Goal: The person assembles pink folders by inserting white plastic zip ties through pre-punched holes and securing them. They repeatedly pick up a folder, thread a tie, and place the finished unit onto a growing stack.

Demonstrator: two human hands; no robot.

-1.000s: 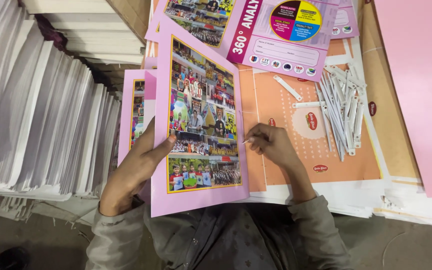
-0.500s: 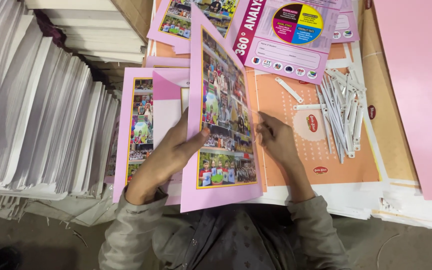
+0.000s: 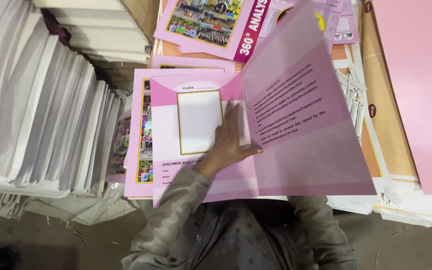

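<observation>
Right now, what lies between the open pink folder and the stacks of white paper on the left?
In the head view, a pile of closed pink folders with photo covers lies between the open pink folder and the white paper stacks.

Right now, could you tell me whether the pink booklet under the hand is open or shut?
Open. The pink booklet shows its inner pages, the left hand lies flat near the fold, and the right-hand leaf is lifted.
</observation>
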